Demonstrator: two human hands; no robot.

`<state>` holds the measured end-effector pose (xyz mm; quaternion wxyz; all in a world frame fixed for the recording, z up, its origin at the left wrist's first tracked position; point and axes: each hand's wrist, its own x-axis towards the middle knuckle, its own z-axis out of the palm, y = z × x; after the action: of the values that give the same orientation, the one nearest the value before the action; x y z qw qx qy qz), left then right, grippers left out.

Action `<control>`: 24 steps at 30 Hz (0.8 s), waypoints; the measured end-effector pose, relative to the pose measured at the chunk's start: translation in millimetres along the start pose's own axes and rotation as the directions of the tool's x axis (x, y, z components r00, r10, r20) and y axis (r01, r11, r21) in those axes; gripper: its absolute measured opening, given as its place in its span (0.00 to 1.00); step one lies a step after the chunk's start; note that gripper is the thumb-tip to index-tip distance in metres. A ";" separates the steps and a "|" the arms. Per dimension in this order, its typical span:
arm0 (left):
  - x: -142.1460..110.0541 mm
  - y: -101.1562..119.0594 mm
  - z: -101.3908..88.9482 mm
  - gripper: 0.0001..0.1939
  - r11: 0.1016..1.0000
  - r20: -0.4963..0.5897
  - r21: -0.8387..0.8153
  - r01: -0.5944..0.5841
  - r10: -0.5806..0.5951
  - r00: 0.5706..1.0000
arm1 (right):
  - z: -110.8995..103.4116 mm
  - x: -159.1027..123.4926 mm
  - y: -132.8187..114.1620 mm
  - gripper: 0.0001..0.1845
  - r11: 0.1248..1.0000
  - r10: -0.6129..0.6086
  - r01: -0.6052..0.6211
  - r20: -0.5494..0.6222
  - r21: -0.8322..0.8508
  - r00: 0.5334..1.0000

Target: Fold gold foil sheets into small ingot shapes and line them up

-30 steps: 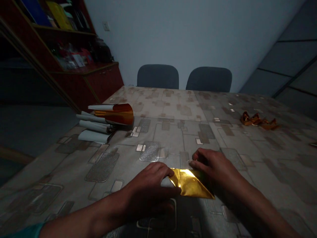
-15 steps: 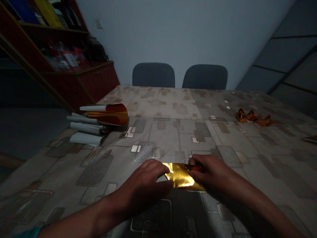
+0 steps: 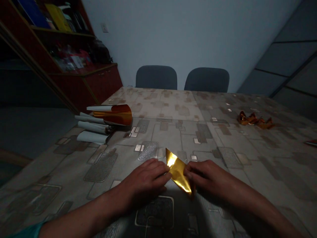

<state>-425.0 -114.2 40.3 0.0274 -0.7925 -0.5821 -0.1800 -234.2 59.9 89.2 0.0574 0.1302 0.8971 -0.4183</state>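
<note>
A folded piece of gold foil paper [image 3: 177,172] sits between my hands on the patterned table cover [image 3: 158,138]. It forms a narrow, pointed shape, tilted diagonally, with its upper tip raised. My left hand [image 3: 146,178] lies to its left, the fingertips pressed against its left edge. My right hand [image 3: 205,175] comes in from the right, with its fingers over the foil's right side. Part of the foil is hidden under those fingers.
Several white-backed rolled sheets [image 3: 92,127] and an orange-gold roll [image 3: 121,114] lie at the table's left. Crumpled gold foil [image 3: 255,120] lies far right. Two dark chairs [image 3: 156,77] stand beyond the table, and a red shelf unit [image 3: 81,79] stands left.
The foil has changed from a wide flat strip to a narrower, pointed diagonal shape. My hands have moved closer together around it, and the dark red strip seen earlier is gone.
</note>
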 end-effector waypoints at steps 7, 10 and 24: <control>2.6 -7.6 -6.7 0.14 0.995 0.008 -0.056 -0.089 0.089 0.996 | -17.0 -13.3 -1.8 0.18 0.991 -0.109 0.116 0.091 -0.070 0.990; 5.9 -8.5 -7.7 0.12 0.993 0.017 -0.065 -0.098 0.099 0.995 | -14.2 -6.0 6.7 0.14 0.966 -0.183 0.188 0.043 -0.180 0.982; 5.3 -0.6 -9.8 0.13 0.988 0.090 -0.155 -0.007 0.021 0.996 | 9.4 1.2 3.8 0.10 0.938 -0.340 0.342 0.037 -0.055 0.940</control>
<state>-426.6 -111.7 51.0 -0.0594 -0.8038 -0.5613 -0.1880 -234.3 55.3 80.1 0.0003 -0.0345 0.9175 -0.3963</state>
